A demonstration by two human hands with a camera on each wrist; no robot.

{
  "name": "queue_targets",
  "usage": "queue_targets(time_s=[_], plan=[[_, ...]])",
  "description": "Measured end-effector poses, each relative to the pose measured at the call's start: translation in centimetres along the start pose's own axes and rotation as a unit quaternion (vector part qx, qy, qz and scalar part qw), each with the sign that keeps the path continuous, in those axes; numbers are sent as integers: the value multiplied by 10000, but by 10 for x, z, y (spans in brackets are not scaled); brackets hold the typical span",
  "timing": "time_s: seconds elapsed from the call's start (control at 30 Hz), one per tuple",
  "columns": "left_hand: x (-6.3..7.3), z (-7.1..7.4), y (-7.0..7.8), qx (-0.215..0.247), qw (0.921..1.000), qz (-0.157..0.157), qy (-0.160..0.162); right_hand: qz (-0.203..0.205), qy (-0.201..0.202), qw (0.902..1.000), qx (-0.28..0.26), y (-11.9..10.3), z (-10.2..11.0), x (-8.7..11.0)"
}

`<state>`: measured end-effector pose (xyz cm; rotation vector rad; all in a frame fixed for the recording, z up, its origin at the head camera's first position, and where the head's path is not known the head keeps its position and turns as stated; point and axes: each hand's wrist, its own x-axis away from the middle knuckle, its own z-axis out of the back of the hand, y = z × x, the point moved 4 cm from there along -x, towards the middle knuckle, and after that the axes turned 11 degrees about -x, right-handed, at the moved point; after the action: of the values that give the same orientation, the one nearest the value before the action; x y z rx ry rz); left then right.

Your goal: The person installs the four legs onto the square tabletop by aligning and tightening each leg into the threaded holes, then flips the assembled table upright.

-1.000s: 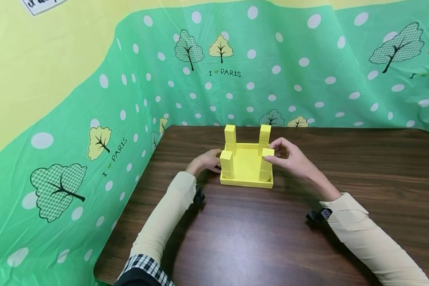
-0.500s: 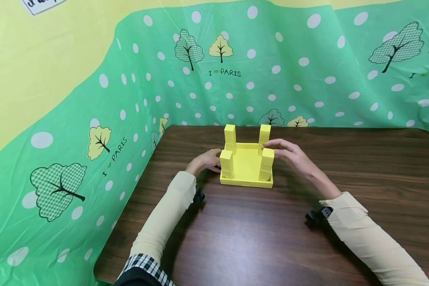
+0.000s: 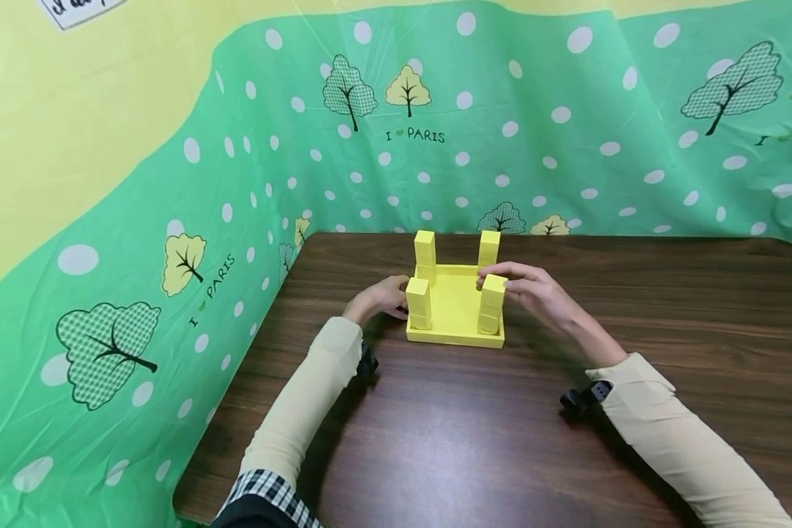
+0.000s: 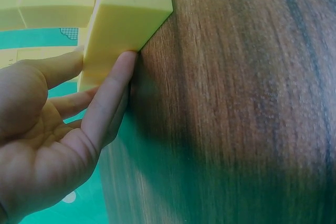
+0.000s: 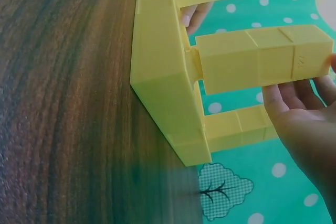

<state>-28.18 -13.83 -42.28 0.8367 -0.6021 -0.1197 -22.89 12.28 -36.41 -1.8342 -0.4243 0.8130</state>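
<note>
A yellow square base (image 3: 455, 339) with a raised rim lies on the table, and a yellow segmented post rises at each corner. My left hand (image 3: 381, 295) holds the base's left side. In the left wrist view, the thumb meets the rim edge and the fingers (image 4: 107, 98) lie along the outer wall close to the tabletop. My right hand (image 3: 534, 290) grips the upper part of the front right post (image 3: 491, 304), its fingers reaching behind it. In the right wrist view a narrow neck shows between this post (image 5: 262, 61) and the base, and the thumb is mostly cut off.
The front left post (image 3: 419, 302), back left post (image 3: 425, 253) and back right post (image 3: 489, 248) stand upright near the hands. Dark brown wood covers the tabletop (image 3: 435, 440). A green dotted cloth (image 3: 462, 154) hangs behind and left of it.
The right thumb has left the front face of the front right post, and the right fingers have shifted left behind that post. The left hand and the base have stayed put.
</note>
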Motion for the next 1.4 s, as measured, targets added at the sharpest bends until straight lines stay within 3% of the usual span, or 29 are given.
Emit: queue_targets(time_s=[0.37,0.57,0.77,0.97,1.13,1.4], plan=[[1,0,1,27,10000,-38,-8,-233,508,9961,677,-2,1,3],[1,0,2,20,10000,-16,-15,-339,753,9875,1346,-4,5,4],[2,0,2,10,10000,-2,-39,-512,927,9811,1618,-6,7,5],[2,-1,2,25,10000,-3,-23,-671,1176,9684,2094,-7,8,6],[2,-1,2,15,10000,6,5,-598,1295,9602,2400,-7,6,7],[0,0,0,2,10000,33,6,-420,1324,9585,2489,-6,4,7]])
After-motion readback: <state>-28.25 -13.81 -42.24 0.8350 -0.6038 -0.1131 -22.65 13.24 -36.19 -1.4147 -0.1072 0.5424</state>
